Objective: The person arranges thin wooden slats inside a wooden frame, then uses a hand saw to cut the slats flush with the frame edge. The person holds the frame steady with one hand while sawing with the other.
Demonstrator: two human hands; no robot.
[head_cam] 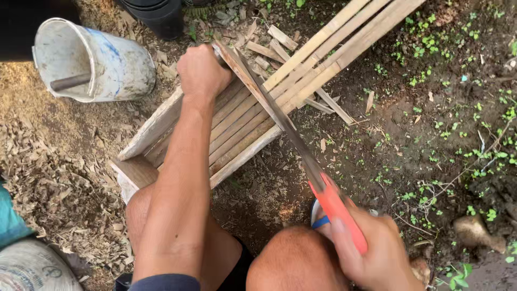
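Note:
My left hand (202, 70) grips the upper end of a thin bamboo strip (253, 89) held across a bundle of long split bamboo slats (323, 59). The slats lie slantwise over a small wooden stool (141, 153). My right hand (377, 250) holds the orange handle (339, 210) of a hand saw. Its dark blade (283, 121) runs up along the strip toward my left hand. My bare knees show at the bottom of the view.
A white plastic bucket (89, 62) lies on its side at upper left with a stick inside. A black pot (156, 16) stands at the top. Wood shavings (59, 188) cover the ground at left; bare soil with small green weeds (447, 113) lies right. A sack (29, 267) sits bottom left.

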